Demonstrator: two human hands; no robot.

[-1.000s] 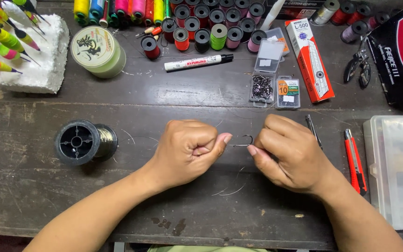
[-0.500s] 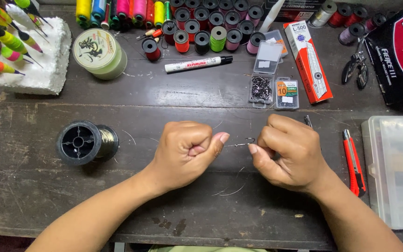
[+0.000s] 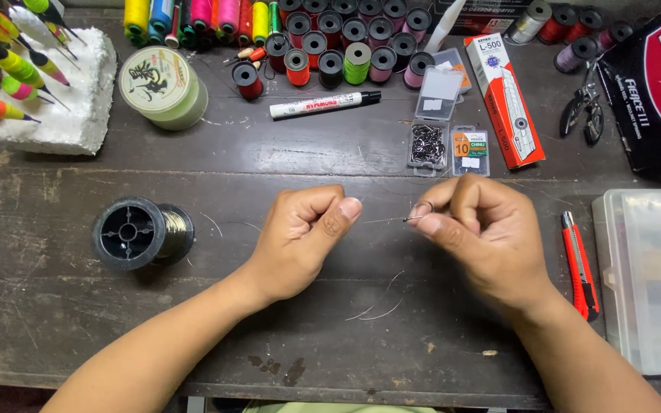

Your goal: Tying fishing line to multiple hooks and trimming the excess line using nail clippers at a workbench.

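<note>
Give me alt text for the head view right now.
Two bare hands, left hand and right hand, pinch a thin line stretched between them over a dark wooden table. A black line spool lies to the left, a red utility knife to the right.

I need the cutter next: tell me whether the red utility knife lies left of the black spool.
No: the red utility knife lies far right, beyond the right hand, while the black spool sits at left.
</note>
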